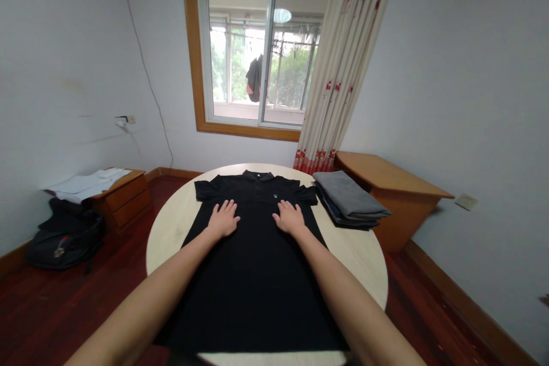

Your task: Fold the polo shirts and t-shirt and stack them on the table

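Note:
A black short-sleeved polo shirt (257,274) lies spread front side up, its collar at the far end and its hem towards me. My left hand (223,219) rests flat on the left of the shirt's chest, fingers spread. On the right of the chest, just below a small light logo, my right hand (289,217) also lies flat with fingers apart. Neither hand grips the cloth. Both sleeves stretch out to the sides, and my forearms cover parts of the shirt's side edges.
The shirt is on a round pale table (169,229). Folded grey and dark clothes (349,194) are stacked at its right edge. Beyond them stands a wooden desk (394,174). To the left are a low drawer cabinet (128,200) with papers and a black bag (64,234).

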{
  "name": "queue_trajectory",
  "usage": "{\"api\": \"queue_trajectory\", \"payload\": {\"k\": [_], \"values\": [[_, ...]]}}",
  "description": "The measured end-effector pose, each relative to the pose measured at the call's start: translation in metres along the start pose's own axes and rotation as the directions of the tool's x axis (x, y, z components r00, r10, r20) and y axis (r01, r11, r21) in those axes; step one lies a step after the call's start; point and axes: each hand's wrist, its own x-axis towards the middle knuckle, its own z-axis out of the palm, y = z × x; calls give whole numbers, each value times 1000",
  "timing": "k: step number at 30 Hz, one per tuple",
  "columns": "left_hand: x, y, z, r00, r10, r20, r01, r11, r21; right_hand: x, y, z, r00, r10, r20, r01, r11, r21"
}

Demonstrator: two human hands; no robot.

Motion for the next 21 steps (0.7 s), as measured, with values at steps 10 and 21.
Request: {"api": "queue_trajectory", "payload": {"k": [10,21], "values": [[54,-34,10,979,-204,20,204,976,-70,48,26,26,993,117,24,-119,987,112],[125,18,17,999,12,44,-5,990,-140,115,0,29,997,-8,71,-2,991,137]]}}
